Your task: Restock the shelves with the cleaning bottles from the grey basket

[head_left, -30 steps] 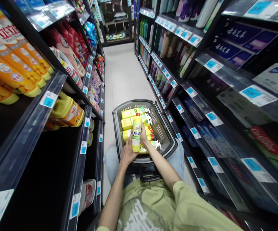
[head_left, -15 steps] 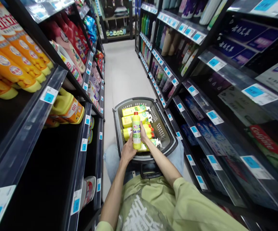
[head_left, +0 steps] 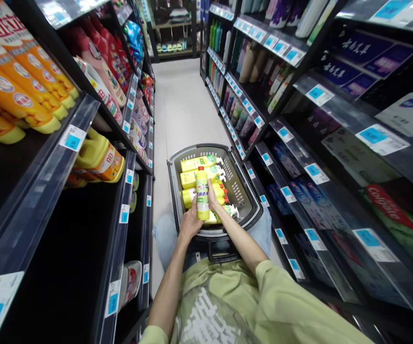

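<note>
Leaning slightly left now, not right as a second ago, the yellow plastic bottle with a red cap [head_left: 202, 197] sits between my left hand [head_left: 190, 223] and right hand [head_left: 213, 198], fingers curled against its sides. I hold it over the grey perforated plastic basket [head_left: 245, 204] of yellow bottles [head_left: 189, 180]; black shelves [head_left: 37, 198] flank me.
</note>
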Available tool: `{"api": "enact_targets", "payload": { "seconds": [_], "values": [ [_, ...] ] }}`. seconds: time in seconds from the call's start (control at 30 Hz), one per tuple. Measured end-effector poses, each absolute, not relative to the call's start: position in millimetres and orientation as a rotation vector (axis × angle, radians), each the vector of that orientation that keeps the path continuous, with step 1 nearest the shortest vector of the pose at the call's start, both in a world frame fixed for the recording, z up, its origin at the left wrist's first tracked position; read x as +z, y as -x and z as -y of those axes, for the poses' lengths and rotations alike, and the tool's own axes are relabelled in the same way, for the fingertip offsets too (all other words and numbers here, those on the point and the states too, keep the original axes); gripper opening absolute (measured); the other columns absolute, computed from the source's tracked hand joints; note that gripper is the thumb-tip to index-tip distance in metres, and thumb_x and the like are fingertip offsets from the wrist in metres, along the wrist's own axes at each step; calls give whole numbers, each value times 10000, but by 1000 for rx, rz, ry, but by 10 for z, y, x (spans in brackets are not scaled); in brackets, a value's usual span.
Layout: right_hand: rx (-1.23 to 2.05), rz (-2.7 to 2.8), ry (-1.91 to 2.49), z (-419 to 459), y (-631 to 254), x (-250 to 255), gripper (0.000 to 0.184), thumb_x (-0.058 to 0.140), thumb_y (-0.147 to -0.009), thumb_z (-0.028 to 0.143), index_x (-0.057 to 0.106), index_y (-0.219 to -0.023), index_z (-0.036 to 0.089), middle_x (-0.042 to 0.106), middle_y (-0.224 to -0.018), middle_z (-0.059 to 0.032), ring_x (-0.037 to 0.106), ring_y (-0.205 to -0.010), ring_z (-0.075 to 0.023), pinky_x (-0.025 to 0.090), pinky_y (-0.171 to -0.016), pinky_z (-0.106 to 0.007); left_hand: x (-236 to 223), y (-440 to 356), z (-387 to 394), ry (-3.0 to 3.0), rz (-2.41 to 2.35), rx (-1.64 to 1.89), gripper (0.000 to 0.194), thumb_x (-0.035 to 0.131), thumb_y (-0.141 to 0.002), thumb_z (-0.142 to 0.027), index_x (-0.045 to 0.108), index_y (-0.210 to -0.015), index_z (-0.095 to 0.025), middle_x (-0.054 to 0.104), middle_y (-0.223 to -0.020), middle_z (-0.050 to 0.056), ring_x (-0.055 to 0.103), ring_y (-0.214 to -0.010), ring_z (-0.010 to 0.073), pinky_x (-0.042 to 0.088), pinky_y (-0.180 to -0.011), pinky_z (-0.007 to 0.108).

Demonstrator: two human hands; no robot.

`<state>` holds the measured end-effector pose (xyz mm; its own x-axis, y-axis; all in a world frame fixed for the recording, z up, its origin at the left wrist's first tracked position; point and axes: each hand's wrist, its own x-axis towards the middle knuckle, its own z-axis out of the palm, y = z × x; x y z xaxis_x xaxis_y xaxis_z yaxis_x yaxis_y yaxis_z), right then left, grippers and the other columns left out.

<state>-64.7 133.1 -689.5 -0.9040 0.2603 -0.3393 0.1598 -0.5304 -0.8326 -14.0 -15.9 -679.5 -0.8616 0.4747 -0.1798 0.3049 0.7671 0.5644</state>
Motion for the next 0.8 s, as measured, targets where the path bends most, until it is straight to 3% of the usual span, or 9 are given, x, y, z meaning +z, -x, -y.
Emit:
{"api": "enact_targets", "payload": {
  "seconds": [0.1, 0.3, 0.43, 0.63, 0.8],
  "values": [
    [2750, 1460, 661, -1343, 655, -6966, 859, 168, -1014, 778, 653, -749, 121, 579, -541, -57, 541, -436, -126, 458, -433, -250, -6792, 144, 161, -610, -2653, 758, 946, 610, -875, -221, 127, -1688, -201, 745, -1247, 128, 733, -1057, 299, 517, -857, 317],
    [2820, 1383, 641, -1348, 658, -6997, 843, 163, -1033, 751, 638, -767, 108, 572, -541, -36, 540, -450, -90, 441, -471, -207, -6838, 151, 175, -637, -2652, 776, 947, 622, -876, -240, 138, -1689, -209, 742, -1260, 124, 738, -1045, 306, 521, -853, 328],
    [2839, 1354, 652, -1345, 668, -7007, 799, 264, -983, 824, 647, -761, 159, 618, -570, -51, 548, -445, -122, 482, -450, -244, -6855, 154, 176, -643, -2647, 759, 969, 627, -870, -217, 119, -1694, -217, 730, -1288, 117, 729, -1073, 301, 523, -879, 325],
    [2846, 1306, 655, -1348, 699, -7070, 712, 424, -898, 872, 651, -789, 206, 677, -639, -55, 589, -475, -153, 524, -454, -275, -6881, 151, 192, -707, -2628, 792, 956, 638, -852, -148, 201, -1685, -319, 695, -1353, 71, 708, -1119, 265, 517, -914, 291],
    [2850, 1281, 660, -1336, 706, -7075, 761, 285, -982, 807, 638, -791, 160, 646, -607, -41, 569, -445, -118, 479, -468, -234, -6836, 143, 185, -705, -2617, 813, 962, 647, -837, -120, 236, -1678, -342, 690, -1363, 43, 693, -1153, 257, 512, -938, 282]
  ]
}}
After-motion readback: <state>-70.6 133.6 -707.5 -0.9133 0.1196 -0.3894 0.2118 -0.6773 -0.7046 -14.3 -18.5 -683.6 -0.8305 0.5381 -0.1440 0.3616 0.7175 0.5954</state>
